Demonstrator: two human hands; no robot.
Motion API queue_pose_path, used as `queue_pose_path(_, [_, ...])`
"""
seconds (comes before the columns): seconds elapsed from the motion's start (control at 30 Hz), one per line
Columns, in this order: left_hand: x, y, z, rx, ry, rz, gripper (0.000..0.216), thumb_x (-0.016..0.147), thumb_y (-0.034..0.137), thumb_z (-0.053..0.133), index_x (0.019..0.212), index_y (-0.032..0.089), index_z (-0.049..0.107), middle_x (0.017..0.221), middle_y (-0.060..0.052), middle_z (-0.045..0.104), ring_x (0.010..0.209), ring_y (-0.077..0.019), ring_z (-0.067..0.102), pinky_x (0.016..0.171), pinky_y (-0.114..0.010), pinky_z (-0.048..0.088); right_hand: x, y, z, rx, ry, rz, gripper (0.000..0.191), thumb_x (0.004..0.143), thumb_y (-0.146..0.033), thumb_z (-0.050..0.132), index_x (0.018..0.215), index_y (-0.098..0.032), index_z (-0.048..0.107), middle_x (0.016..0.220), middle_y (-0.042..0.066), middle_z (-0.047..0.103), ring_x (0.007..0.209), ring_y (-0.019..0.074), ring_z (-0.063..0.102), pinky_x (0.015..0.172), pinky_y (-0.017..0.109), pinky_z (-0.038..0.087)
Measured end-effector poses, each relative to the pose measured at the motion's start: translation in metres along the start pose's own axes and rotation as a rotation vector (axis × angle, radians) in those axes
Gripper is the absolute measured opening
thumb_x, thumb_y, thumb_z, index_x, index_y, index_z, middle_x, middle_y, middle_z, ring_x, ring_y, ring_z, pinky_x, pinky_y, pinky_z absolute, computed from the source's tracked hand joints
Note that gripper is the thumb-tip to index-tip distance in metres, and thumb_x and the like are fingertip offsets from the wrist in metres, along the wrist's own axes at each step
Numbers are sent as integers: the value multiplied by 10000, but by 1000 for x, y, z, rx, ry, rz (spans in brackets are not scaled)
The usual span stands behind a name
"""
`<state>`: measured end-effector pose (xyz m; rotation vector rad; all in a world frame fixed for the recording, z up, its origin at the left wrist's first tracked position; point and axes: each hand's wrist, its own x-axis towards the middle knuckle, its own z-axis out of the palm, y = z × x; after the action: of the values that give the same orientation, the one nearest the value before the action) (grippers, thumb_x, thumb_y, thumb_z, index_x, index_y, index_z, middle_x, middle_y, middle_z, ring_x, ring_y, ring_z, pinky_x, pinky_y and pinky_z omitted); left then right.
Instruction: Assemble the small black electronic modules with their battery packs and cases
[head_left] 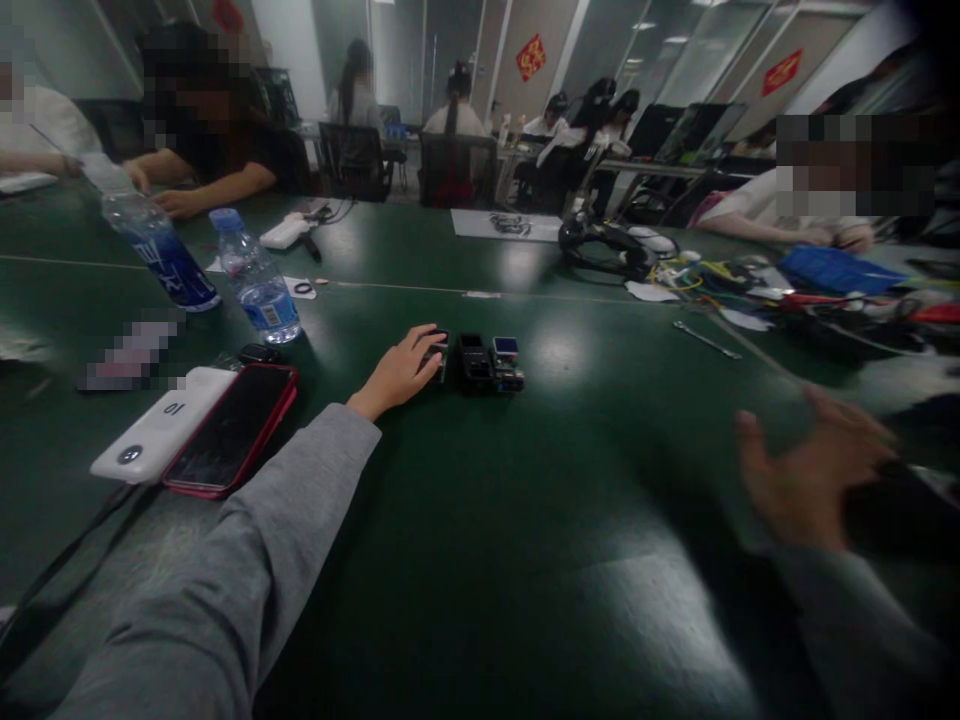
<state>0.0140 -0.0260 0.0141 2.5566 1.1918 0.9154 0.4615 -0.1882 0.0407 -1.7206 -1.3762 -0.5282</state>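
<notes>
On the green table [525, 540], left hand [397, 375], grip loose, touches a black module [439, 356] near bottles [259, 285]; right hand [814, 475] spread.

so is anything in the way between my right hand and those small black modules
Nothing visible: only bare green table lies between the right hand and the small black modules. The left hand touches the leftmost one.

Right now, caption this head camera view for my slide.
Left hand touches a small black electronic module on the dark green table; blurred right hand hovers open nearby.
</notes>
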Motion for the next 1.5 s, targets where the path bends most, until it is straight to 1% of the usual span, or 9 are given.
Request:
queue_pose_path(0.17, [-1,1,-1,5,-1,-5,476,1020,467,303,1408,230,446,1516,-119,393,1274,-280,546,998,-472,521,-11,-117,86,184,-405,-320,588,984,-600,387,1495,-312,367,1534,132,326,1397,377,350,1031,664,394])
queue_pose_path(0.27, [0,0,-1,3,-2,-11,481,1020,475,299,1411,232,440,1517,-115,391,1271,-279,546,995,-472,522,-16,-150,119,297,-625,-457,517,1005,-521,412,1487,-341,353,1594,82,251,1421,341,340,1080,612,402])
queue_pose_path(0.37, [0,-1,0,0,-15,-21,487,1019,485,299,1416,236,434,1526,-113,381,1265,-277,550,990,-468,526,-17,-147,125,350,-679,-431,495,985,-477,487,1446,-320,396,1586,78,275,1371,328,420,1061,585,450])
queue_pose_path(0.6, [0,-1,0,-7,-21,-36,494,1021,489,299,1426,235,420,1535,-112,371,1269,-279,547,1004,-468,524,-18,-139,122,437,-581,-337,392,936,-362,536,1293,-203,516,1415,142,476,1246,304,532,1020,510,492])
queue_pose_path(0.8, [1,-4,2,-1,-13,-20,482,1021,479,307,1424,241,420,1531,-108,375,1296,-279,524,1006,-461,520,-15,-123,140,562,-535,1,387,936,-396,443,1251,-192,538,1159,131,624,1049,281,606,954,518,489])
queue_pose_path(0.93, [1,-5,3,-6,-9,-15,486,1021,481,304,1426,241,420,1532,-113,372,1282,-278,537,998,-464,522,-14,-115,146,524,-496,90,383,953,-466,390,1156,-198,573,1127,144,641,1084,305,587,979,551,457])
queue_pose_path(1.03, [1,-5,2,-6,-14,-17,488,1020,484,303,1425,238,423,1527,-116,377,1272,-279,544,992,-463,525,-15,-115,147,528,-475,105,429,896,-534,528,1147,-188,564,1123,160,644,1045,315,613,940,548,491])
queue_pose_path(1.17, [1,-4,1,-4,-9,-14,485,1023,480,299,1426,239,420,1527,-115,378,1269,-279,545,992,-468,525,-17,-115,148,616,-448,125,468,831,-496,636,1160,-175,550,1079,153,659,982,297,650,905,516,527])
queue_pose_path(1.5, [0,-2,-1,4,-24,-26,492,1026,481,293,1426,223,415,1531,-115,372,1273,-271,540,1001,-456,526,-17,-97,162,764,-368,282,379,835,-417,599,1157,-228,529,1017,84,653,937,247,660,877,489,552])
